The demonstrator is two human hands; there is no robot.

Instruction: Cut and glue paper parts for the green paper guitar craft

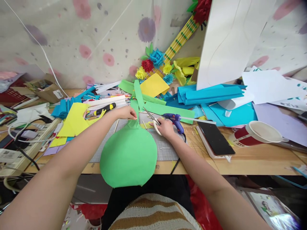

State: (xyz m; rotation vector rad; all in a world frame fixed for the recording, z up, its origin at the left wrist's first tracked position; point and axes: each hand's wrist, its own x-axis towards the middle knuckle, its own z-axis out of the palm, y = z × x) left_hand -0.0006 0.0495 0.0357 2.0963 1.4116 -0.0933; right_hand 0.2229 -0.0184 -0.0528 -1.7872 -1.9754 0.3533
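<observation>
A: Where was the green form?

B: Its round body jutted past the near edge of the surface, above the person's lap, and its narrow neck lay over the grey cutting mat.

A: And each grip?

B: The left hand had thumb and fingers pinched together at the neck. The right hand was curled round the handles of the scissors, whose blades seemed slightly parted and pointed away from the body, near the neck.

A: Which step was that?

B: Trimming or tidying the paper at the neck, I judged, with no cut under way.

A: What did the next move call for?

B: Probably a steady left pinch to hold the paper taut, and blades well clear of the fingertips. The glue gun lay just beside the right hand.
</observation>
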